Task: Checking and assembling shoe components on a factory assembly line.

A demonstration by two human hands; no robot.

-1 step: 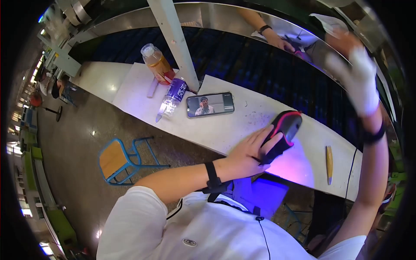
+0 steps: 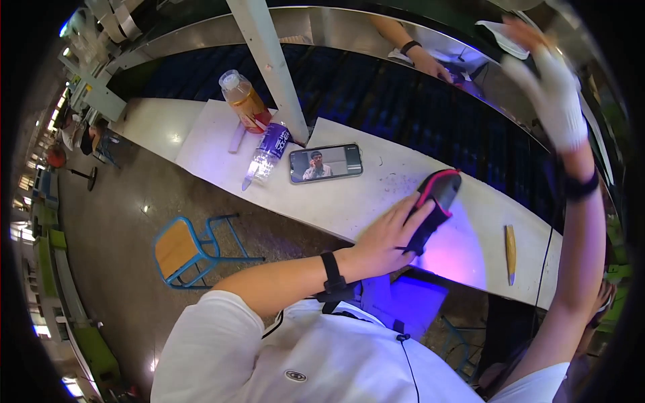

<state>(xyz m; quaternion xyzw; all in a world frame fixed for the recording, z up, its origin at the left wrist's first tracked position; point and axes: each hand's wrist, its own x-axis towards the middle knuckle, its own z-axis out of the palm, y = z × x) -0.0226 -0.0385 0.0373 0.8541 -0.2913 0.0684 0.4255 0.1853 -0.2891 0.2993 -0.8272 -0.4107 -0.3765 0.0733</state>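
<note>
Currently, the left forearm [image 2: 289, 285] is angled rightward, the right arm [image 2: 578, 248] raised; a black shoe [image 2: 440, 216] is gripped by the left hand [image 2: 386, 238] above the bench [image 2: 376, 191], while the gloved right hand [image 2: 557, 101] is held splayed.

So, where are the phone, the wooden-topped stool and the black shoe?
Phone [image 2: 326, 163], head view: its lit screen.
Wooden-topped stool [image 2: 177, 248], head view: its seat.
Black shoe [image 2: 444, 194], head view: dark surface inside its pink trim.

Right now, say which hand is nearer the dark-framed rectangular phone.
Left. The left hand, holding the black, pink-edged shoe, is to the lower right of the phone; the white-gloved right hand is raised farther off, at upper right.
</note>
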